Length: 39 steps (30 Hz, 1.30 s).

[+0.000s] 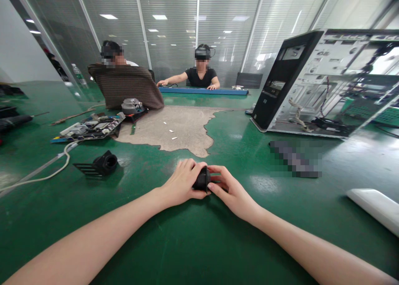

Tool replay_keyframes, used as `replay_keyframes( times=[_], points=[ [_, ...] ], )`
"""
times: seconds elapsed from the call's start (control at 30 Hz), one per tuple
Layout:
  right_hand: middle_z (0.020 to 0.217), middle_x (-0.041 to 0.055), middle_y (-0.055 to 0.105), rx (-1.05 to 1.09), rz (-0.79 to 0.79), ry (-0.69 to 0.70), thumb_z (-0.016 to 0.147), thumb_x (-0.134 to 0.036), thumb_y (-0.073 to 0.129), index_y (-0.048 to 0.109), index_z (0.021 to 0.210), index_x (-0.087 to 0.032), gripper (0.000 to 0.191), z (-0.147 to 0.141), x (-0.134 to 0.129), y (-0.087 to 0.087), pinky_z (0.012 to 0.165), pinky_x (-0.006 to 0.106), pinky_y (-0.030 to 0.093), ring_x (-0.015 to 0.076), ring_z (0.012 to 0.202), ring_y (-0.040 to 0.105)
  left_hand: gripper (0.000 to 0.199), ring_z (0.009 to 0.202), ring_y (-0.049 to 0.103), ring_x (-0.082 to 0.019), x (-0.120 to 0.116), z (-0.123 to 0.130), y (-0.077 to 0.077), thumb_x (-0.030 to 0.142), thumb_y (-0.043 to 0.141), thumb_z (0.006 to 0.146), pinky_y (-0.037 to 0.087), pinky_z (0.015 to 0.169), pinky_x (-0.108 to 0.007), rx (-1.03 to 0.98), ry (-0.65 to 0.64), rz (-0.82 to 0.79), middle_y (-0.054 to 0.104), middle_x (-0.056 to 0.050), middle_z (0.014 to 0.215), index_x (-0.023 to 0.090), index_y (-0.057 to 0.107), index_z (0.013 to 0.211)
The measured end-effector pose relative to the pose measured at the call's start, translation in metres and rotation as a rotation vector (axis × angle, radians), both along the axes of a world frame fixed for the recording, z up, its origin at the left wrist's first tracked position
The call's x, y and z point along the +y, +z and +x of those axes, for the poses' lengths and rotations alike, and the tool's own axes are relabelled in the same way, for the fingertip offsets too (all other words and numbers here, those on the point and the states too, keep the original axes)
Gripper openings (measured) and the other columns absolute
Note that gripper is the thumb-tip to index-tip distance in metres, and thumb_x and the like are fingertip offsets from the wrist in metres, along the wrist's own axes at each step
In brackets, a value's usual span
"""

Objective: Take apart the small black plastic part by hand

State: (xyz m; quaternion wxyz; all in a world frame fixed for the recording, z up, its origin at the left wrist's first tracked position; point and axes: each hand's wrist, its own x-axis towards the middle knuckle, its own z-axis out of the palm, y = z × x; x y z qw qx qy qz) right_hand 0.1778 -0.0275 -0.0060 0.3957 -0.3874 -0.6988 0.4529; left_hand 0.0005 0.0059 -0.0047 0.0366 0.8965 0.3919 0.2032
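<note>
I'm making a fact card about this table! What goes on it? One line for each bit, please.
Left hand: wrapped around a small black part
Right hand: fingers at that part's edge
Table: green top with a rough tan patch
On the left: black slatted piece with a round opening, crowded circuit board
On the right: open black-and-silver computer case, smooth white object
Far side: person in a black top, hands at a long blue bar
Too blurred to name: long dark thing before the case

Slatted glass panels [171, 39] reflect ceiling lights behind a green table [156, 243].
</note>
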Motion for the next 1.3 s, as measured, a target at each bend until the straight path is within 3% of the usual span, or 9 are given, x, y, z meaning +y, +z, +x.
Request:
replay_keyframes(
  times=[0.37, 0.6, 0.93, 1.17, 1.3],
  points=[
    [0.104, 0.0042, 0.049, 0.018, 0.055, 0.012, 0.082, -0.019, 0.049, 0.047, 0.097, -0.022, 0.015, 0.0016, -0.0003, -0.0026, 0.082, 0.033, 0.048, 0.0168, 0.101, 0.053, 0.060, 0.086, 0.043, -0.023, -0.0012, 0.0000, 0.0009, 0.040, 0.065, 0.064, 0.033, 0.075, -0.035, -0.005, -0.007, -0.001, 0.044, -0.005, 0.095, 0.020, 0.038, 0.115],
    [0.109, 0.0062, 0.050, -0.032, 0.017, 0.012, 0.082, -0.016, 0.048, 0.039, 0.111, -0.023, 0.031, 0.0003, -0.0008, 0.0013, 0.083, 0.034, 0.048, 0.0170, 0.100, 0.054, 0.062, 0.087, 0.043, -0.024, -0.0006, -0.0007, -0.0003, 0.041, 0.065, 0.064, 0.034, 0.075, -0.035, 0.006, 0.000, 0.001, 0.044, -0.006, 0.095, 0.020, 0.038, 0.115],
    [0.097, 0.0020, 0.051, 0.062, 0.026, 0.030, 0.084, -0.021, 0.048, 0.044, 0.095, -0.023, 0.012, 0.0005, 0.0010, -0.0022, 0.078, 0.031, 0.049, 0.0156, 0.096, 0.056, 0.061, 0.086, 0.043, -0.023, -0.0006, 0.0000, 0.0007, 0.041, 0.065, 0.064, 0.034, 0.075, -0.035, 0.002, -0.004, 0.005, 0.044, -0.005, 0.095, 0.020, 0.039, 0.115],
    [0.109, 0.0062, 0.050, -0.007, -0.010, 0.010, 0.083, -0.018, 0.047, 0.039, 0.111, -0.023, 0.029, 0.0006, 0.0007, 0.0002, 0.083, 0.034, 0.048, 0.0163, 0.100, 0.055, 0.060, 0.086, 0.043, -0.024, -0.0004, -0.0001, 0.0001, 0.042, 0.064, 0.065, 0.034, 0.075, -0.035, 0.000, -0.002, 0.007, 0.044, -0.006, 0.095, 0.019, 0.038, 0.115],
    [0.106, 0.0047, 0.051, -0.003, 0.016, 0.031, 0.080, -0.016, 0.051, 0.041, 0.104, -0.023, 0.027, 0.0015, -0.0005, 0.0005, 0.083, 0.032, 0.049, 0.0169, 0.103, 0.053, 0.063, 0.087, 0.043, -0.023, -0.0006, -0.0009, 0.0010, 0.039, 0.066, 0.063, 0.034, 0.075, -0.035, 0.014, -0.006, 0.004, 0.044, -0.006, 0.096, 0.018, 0.038, 0.116]
  ],
)
